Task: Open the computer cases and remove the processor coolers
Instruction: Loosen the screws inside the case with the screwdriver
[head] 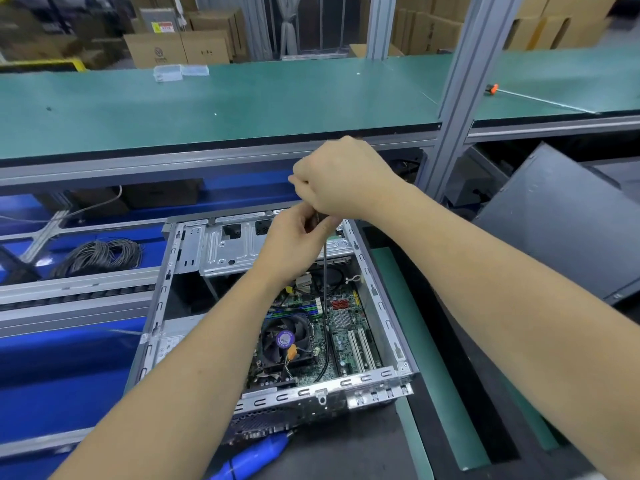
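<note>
1. The open grey metal computer case [277, 393] sits in the lower middle of the frame, lid off, its green motherboard [346, 327] exposed.
2. The black processor cooler with a purple-labelled fan [285, 341] is still mounted on the board, in the lower part of the case. It lies flat, fan face pointing straight up; I can't pick out a clear long axis on its squarish body.
3. Both hands are up near the centre of the frame, above the far end of the case and its silver drive bay [239, 249].
4. The right hand [346, 178] is clenched, seemingly round the top of a long thin dark tool shaft [325, 271]; what it grips is hidden, so I can't be sure.
5. The left hand [294, 244], just below it, has fingers curled in and appears to pinch that same shaft.
6. The shaft runs almost straight down the picture from the hands, ending just right of the cooler's upper right corner.
7. The cooler therefore lies below the grip and slightly left. The left forearm crosses right beside it, so that arm is nearer.
8. My guess is that the cooler's screws come next.
9. A blue-handled tool [256, 455] lies at the bottom of the frame.
</note>
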Demonstrator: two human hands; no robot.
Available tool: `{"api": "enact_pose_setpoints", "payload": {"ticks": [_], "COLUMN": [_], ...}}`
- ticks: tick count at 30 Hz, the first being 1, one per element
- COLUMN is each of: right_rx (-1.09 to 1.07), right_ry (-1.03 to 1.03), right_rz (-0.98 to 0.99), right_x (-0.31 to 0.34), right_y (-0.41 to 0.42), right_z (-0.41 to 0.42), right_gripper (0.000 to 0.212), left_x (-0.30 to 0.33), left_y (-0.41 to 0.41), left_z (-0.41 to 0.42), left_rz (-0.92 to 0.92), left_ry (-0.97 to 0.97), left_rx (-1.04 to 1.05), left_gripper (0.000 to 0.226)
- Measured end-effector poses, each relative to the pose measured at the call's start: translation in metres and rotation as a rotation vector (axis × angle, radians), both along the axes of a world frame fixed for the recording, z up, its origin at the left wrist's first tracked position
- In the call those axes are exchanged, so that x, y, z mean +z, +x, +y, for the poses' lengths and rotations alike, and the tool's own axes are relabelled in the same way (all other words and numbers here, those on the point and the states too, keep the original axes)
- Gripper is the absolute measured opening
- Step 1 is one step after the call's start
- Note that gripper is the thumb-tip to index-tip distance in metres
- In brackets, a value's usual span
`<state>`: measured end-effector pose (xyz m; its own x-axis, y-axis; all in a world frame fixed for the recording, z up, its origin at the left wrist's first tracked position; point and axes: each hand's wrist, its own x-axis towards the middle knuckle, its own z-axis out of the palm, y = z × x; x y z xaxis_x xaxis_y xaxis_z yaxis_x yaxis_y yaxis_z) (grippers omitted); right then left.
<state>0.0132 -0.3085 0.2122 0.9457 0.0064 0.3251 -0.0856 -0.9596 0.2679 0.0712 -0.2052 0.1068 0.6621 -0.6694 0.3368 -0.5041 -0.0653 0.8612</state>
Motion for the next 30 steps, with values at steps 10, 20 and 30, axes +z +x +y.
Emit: {"api": "enact_pose_setpoints", "payload": {"ticks": [10, 20, 30], "right_rx": [-0.133, -0.019, -0.140], "right_ry": [0.537, 0.353, 0.222], "right_rz": [-0.262, 0.321, 0.368], "right_x": [-0.010, 0.041, 0.030], "right_y": [-0.020, -0.027, -0.015], "right_z": [0.020, 0.019, 0.017], "right_gripper": [0.032, 0.023, 0.026], "left_x": [0.002, -0.006, -0.009], "left_y": [-0.011, -0.010, -0.017], "left_z": [0.010, 0.018, 0.017], "left_rz": [0.079, 0.061, 0.007], "left_ry": [-0.055, 0.042, 0.112], "left_rx": [0.035, 0.041, 0.078], "left_gripper": [0.028, 0.013, 0.019]}}
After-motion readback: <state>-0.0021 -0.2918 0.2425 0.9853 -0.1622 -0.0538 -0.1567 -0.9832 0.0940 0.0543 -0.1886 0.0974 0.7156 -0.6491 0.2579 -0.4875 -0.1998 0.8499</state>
